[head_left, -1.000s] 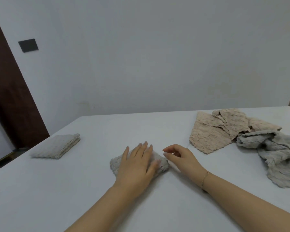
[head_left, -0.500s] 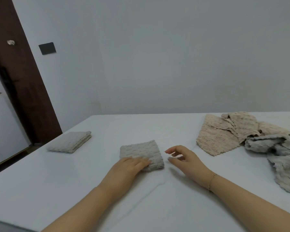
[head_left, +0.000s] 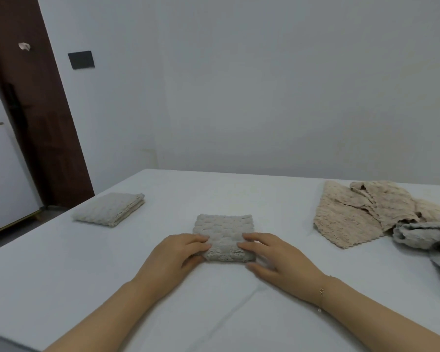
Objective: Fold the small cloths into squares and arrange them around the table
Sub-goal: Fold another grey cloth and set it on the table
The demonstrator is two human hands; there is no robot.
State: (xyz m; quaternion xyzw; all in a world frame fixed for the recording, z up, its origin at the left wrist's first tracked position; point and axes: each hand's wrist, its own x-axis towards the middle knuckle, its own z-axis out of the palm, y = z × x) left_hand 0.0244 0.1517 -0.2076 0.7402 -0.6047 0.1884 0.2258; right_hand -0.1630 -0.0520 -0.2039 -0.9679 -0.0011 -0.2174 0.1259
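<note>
Grey folded cloth (head_left: 224,236) mid-table (head_left: 61,275), square. Left hand (head_left: 174,255) and right hand (head_left: 277,260) grasp near corners, fingers on top, thumbs seemingly below. Soft, light, floppy; layers may slip, so support both edges when lifting.

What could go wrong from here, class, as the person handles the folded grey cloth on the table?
1. Both hands, left hand and right hand, grip only the near edge of the folded grey cloth; lifting it may let the layers fall open.
2. The unfolded cloths lie heaped at the right, so one could drag another along.
</note>
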